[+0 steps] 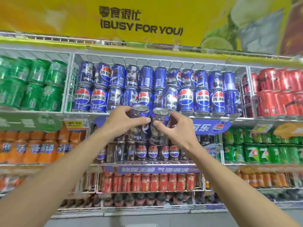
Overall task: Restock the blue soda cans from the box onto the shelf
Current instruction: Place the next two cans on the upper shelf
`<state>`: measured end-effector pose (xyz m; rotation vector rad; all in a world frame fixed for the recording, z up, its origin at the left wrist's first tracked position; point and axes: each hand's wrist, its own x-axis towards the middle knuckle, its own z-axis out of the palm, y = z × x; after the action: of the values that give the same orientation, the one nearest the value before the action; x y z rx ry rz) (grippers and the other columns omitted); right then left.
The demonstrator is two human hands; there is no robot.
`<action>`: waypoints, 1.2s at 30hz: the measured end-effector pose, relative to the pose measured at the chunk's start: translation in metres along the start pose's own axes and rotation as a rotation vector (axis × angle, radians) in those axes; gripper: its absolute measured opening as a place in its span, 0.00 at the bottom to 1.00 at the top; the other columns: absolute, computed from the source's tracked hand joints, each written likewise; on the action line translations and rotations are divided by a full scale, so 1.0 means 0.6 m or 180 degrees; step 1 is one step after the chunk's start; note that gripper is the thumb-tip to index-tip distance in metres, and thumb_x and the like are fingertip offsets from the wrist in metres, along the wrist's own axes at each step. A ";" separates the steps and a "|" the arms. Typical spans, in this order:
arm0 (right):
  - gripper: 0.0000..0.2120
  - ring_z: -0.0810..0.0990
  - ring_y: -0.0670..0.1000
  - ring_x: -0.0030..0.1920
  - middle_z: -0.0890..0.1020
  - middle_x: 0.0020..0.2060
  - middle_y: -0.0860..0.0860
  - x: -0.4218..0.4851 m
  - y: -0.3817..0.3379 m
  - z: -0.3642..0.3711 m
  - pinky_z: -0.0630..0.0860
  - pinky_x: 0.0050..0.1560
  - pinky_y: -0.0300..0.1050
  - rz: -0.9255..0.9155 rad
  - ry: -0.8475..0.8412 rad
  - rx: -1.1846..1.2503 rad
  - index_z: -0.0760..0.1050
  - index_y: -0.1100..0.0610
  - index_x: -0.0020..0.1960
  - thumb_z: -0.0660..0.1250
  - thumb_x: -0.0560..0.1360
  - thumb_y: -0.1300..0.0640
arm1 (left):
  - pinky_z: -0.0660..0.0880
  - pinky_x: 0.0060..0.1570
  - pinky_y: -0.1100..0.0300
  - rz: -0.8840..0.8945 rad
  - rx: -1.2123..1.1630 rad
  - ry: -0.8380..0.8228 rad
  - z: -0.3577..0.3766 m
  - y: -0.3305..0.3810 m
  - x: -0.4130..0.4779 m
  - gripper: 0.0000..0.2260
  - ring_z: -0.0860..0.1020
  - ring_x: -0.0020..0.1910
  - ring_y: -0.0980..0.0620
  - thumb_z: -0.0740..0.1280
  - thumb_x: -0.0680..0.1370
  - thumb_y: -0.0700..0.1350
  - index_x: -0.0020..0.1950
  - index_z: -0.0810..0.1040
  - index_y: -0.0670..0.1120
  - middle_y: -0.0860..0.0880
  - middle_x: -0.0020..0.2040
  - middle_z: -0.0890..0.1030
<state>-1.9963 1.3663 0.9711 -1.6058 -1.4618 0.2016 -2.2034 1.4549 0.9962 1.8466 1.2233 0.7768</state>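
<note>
A tall white wire shelf (68, 82) fills the view, its upper bay packed with two stacked rows of blue aluminium soda cans (185, 97), green cans (32, 89) to one side and red cans (275, 95) to the other. Just below that bay, the left hand (126, 122) grips one blue can (141, 123) upright; the right hand (173, 128) grips a second blue can (159, 126), the two side by side.

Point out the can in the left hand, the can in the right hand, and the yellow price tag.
left can (142, 128): head view, mid body
right can (159, 126): head view, upper body
yellow price tag (75, 125): head view, label centre
</note>
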 end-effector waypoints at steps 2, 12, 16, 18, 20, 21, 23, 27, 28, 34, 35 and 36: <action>0.21 0.69 0.45 0.30 0.74 0.28 0.43 0.028 -0.026 0.008 0.66 0.33 0.42 -0.0010 0.0096 -0.0048 0.70 0.48 0.37 0.75 0.70 0.35 | 0.82 0.49 0.41 0.0085 0.0015 0.0044 -0.029 0.015 0.021 0.27 0.85 0.49 0.41 0.78 0.61 0.69 0.43 0.81 0.47 0.42 0.46 0.86; 0.32 0.84 0.52 0.44 0.85 0.39 0.49 0.172 -0.082 0.020 0.77 0.43 0.49 0.0127 0.0464 -0.0656 0.77 0.55 0.60 0.71 0.69 0.31 | 0.85 0.38 0.41 -0.0205 -0.0178 0.0005 -0.090 0.085 0.126 0.27 0.86 0.41 0.49 0.81 0.63 0.63 0.47 0.80 0.44 0.47 0.40 0.84; 0.35 0.83 0.57 0.49 0.85 0.43 0.53 0.202 -0.077 0.031 0.80 0.48 0.53 0.0314 0.0384 -0.0816 0.77 0.53 0.61 0.71 0.66 0.28 | 0.85 0.42 0.38 -0.0374 -0.0079 -0.0161 -0.088 0.085 0.157 0.26 0.88 0.44 0.49 0.81 0.64 0.62 0.47 0.75 0.47 0.45 0.48 0.85; 0.33 0.84 0.57 0.47 0.85 0.41 0.53 0.204 -0.075 0.041 0.81 0.46 0.53 0.0310 0.0295 -0.0909 0.78 0.53 0.58 0.72 0.67 0.29 | 0.85 0.41 0.39 -0.0469 0.0017 -0.0188 -0.088 0.076 0.164 0.28 0.88 0.41 0.52 0.81 0.64 0.63 0.51 0.76 0.46 0.45 0.48 0.85; 0.29 0.83 0.56 0.41 0.84 0.37 0.52 0.204 -0.071 0.051 0.81 0.41 0.52 0.0247 0.0280 -0.1016 0.78 0.55 0.52 0.72 0.69 0.31 | 0.85 0.40 0.40 -0.0618 0.0026 -0.0251 -0.087 0.062 0.168 0.33 0.88 0.40 0.51 0.81 0.63 0.65 0.55 0.79 0.42 0.43 0.49 0.86; 0.27 0.82 0.56 0.39 0.82 0.35 0.52 0.204 -0.070 0.055 0.80 0.37 0.51 0.0202 0.0285 -0.1105 0.78 0.56 0.49 0.71 0.70 0.31 | 0.85 0.40 0.40 -0.0660 0.0006 -0.0278 -0.087 0.058 0.168 0.33 0.87 0.41 0.47 0.80 0.63 0.65 0.53 0.82 0.40 0.42 0.49 0.86; 0.26 0.81 0.55 0.36 0.81 0.34 0.52 0.204 -0.068 0.058 0.74 0.32 0.48 0.0156 0.0298 -0.1279 0.77 0.56 0.42 0.70 0.71 0.32 | 0.85 0.41 0.40 -0.0711 -0.0045 -0.0304 -0.083 0.056 0.169 0.30 0.85 0.42 0.42 0.80 0.64 0.65 0.49 0.84 0.40 0.43 0.47 0.85; 0.27 0.81 0.56 0.35 0.80 0.36 0.54 0.206 -0.065 0.057 0.79 0.34 0.51 0.0152 0.0277 -0.1404 0.77 0.58 0.39 0.70 0.72 0.32 | 0.86 0.41 0.43 -0.0750 -0.0123 -0.0234 -0.072 0.058 0.175 0.33 0.84 0.43 0.45 0.80 0.64 0.64 0.52 0.80 0.38 0.46 0.48 0.84; 0.28 0.81 0.56 0.35 0.81 0.36 0.54 0.206 -0.065 0.057 0.80 0.35 0.52 0.0146 0.0284 -0.1452 0.77 0.58 0.40 0.70 0.73 0.32 | 0.86 0.41 0.44 -0.0773 -0.0135 -0.0199 -0.070 0.057 0.178 0.34 0.83 0.42 0.47 0.80 0.64 0.64 0.52 0.79 0.37 0.47 0.47 0.82; 0.28 0.81 0.57 0.42 0.81 0.43 0.54 0.205 -0.064 0.063 0.80 0.39 0.52 0.0059 0.0381 -0.1658 0.76 0.58 0.50 0.70 0.74 0.31 | 0.85 0.45 0.44 -0.0648 -0.0083 -0.0045 -0.063 0.063 0.174 0.24 0.80 0.39 0.55 0.80 0.68 0.59 0.43 0.73 0.43 0.50 0.44 0.78; 0.27 0.80 0.57 0.43 0.80 0.45 0.54 0.204 -0.063 0.062 0.79 0.41 0.53 0.0059 0.0398 -0.1658 0.77 0.58 0.49 0.71 0.74 0.32 | 0.85 0.45 0.43 -0.0617 -0.0103 -0.0031 -0.062 0.063 0.173 0.24 0.81 0.39 0.56 0.80 0.68 0.59 0.42 0.72 0.44 0.51 0.44 0.79; 0.25 0.80 0.58 0.44 0.79 0.46 0.54 0.205 -0.062 0.060 0.79 0.42 0.53 0.0062 0.0424 -0.1647 0.77 0.58 0.49 0.71 0.74 0.34 | 0.85 0.45 0.42 -0.0579 -0.0163 -0.0026 -0.061 0.061 0.174 0.24 0.84 0.39 0.55 0.81 0.67 0.59 0.42 0.72 0.45 0.52 0.43 0.80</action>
<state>-2.0115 1.4841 1.0316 -1.9979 -1.4676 -0.2933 -2.1795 1.5533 1.0538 1.6689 1.3328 0.6926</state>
